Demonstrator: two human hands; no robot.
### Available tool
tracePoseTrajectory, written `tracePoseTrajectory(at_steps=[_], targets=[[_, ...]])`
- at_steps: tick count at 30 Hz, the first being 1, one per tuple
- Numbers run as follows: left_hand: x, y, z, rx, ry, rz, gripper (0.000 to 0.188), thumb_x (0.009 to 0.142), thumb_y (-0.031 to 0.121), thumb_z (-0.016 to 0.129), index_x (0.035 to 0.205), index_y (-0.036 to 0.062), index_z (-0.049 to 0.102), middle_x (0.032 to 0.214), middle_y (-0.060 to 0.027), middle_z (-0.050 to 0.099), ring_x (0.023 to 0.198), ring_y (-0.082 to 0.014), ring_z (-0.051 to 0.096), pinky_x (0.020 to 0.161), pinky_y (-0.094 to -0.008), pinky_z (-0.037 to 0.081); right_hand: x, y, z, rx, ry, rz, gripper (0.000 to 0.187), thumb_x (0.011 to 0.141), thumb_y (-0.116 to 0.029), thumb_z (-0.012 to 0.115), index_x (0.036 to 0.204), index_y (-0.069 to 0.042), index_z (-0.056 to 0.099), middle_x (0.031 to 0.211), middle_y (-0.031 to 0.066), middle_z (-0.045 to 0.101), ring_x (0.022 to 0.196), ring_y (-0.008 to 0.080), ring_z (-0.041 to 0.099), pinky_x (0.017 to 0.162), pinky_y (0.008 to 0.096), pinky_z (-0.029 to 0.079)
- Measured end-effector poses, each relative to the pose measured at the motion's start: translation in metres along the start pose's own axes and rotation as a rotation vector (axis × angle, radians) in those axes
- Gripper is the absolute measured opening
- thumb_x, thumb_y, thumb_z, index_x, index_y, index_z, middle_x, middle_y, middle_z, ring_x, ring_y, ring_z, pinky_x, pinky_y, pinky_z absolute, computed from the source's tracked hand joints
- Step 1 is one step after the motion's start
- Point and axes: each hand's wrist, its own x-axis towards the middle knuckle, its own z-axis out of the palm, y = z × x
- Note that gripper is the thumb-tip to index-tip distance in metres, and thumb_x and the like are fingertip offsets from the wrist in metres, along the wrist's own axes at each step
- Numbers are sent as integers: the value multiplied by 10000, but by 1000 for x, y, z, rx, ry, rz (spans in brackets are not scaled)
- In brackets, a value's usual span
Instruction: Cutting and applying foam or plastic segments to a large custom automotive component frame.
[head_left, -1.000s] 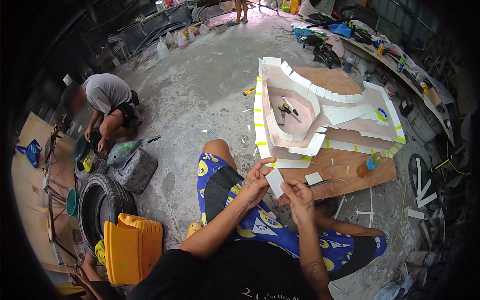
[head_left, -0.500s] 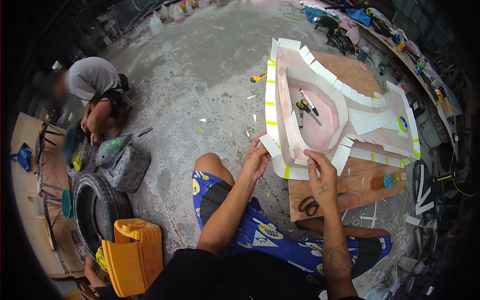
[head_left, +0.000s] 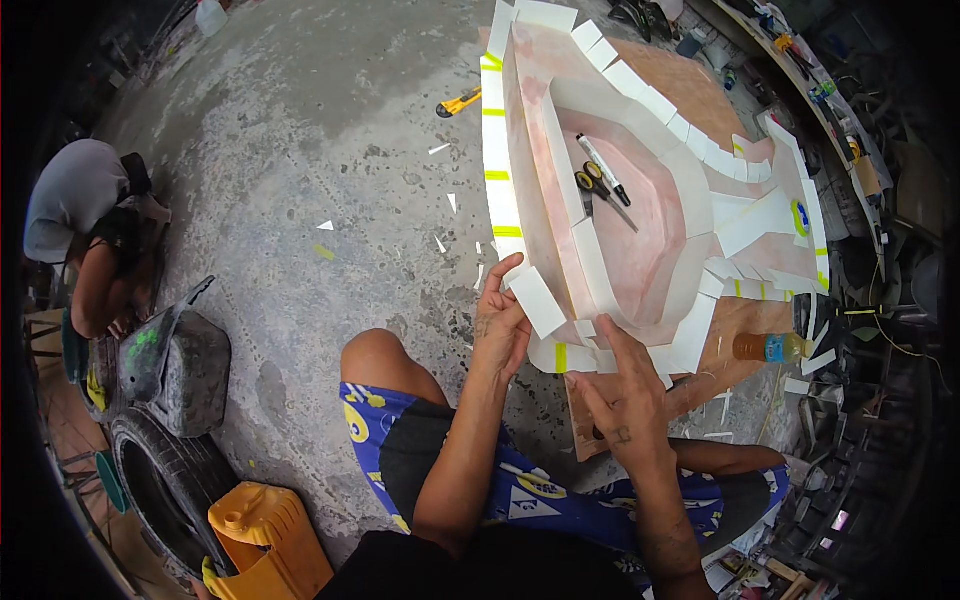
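My left hand (head_left: 500, 325) pinches a small white card strip (head_left: 538, 302) at the near left corner of a large pinkish mould (head_left: 545, 165). White card flaps line the mould's rim, many fixed with yellow-green tape. My right hand (head_left: 632, 400) is at the mould's near edge, index finger stretched up and thumb apart, nothing seen in it. Its fingertip is by the near end of the raised inner wall (head_left: 595, 270); whether it touches is unclear. Inside the hollow lie black-and-yellow scissors (head_left: 596, 185) and a white marker with a black end (head_left: 602, 168).
A brown board (head_left: 715, 340) lies under the mould, with an orange-liquid bottle (head_left: 770, 347) on it. A yellow utility knife (head_left: 460, 102) and card scraps (head_left: 326, 226) lie on the concrete. At left are a tyre (head_left: 175, 475), a cut yellow jerrycan (head_left: 265, 540) and a crouching person (head_left: 85, 200).
The view has shifted, with the mould appearing larger and higher. My right index finger has straightened and its thumb has spread away. My left hand keeps the card strip at the corner.
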Motion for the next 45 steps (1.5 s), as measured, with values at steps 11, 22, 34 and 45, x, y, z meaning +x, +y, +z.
tracePoseTrajectory(at_steps=[11, 22, 34, 45], targets=[[-9, 10, 4, 115, 71, -31, 615, 884, -113, 629, 1424, 65, 396, 1094, -140, 716, 975, -156, 702, 905, -301, 561, 11, 3, 16, -43, -3, 109, 554, 846, -102, 767, 1326, 68, 549, 1243, 265, 615, 1125, 403, 615, 965, 442, 506], [-6, -5, 3, 87, 53, -59, 635, 890, -100, 640, 1440, 66, 370, 1151, -168, 698, 972, -156, 698, 905, -294, 556, 15, 10, 33, -99, 163, 70, 353, 825, -49, 766, 1143, 74, 673, 1126, 209, 705, 1039, 358, 662, 909, 415, 536], [0, -8, 5, -82, 70, -91, 671, 883, -89, 667, 1449, 90, 355, 1176, -196, 682, 1078, -214, 674, 966, -346, 543, 18, 4, 33, -91, 184, 74, 381, 787, -33, 800, 1146, 36, 689, 1093, 183, 717, 1007, 339, 678, 880, 407, 548], [5, -8, 7, -48, 82, -100, 684, 874, -84, 683, 1446, 95, 353, 1088, -168, 709, 987, -200, 703, 904, -330, 564, 24, 2, 38, -197, 151, 59, 364, 796, -36, 798, 1139, 13, 686, 1060, 185, 703, 961, 322, 696, 842, 386, 570]])
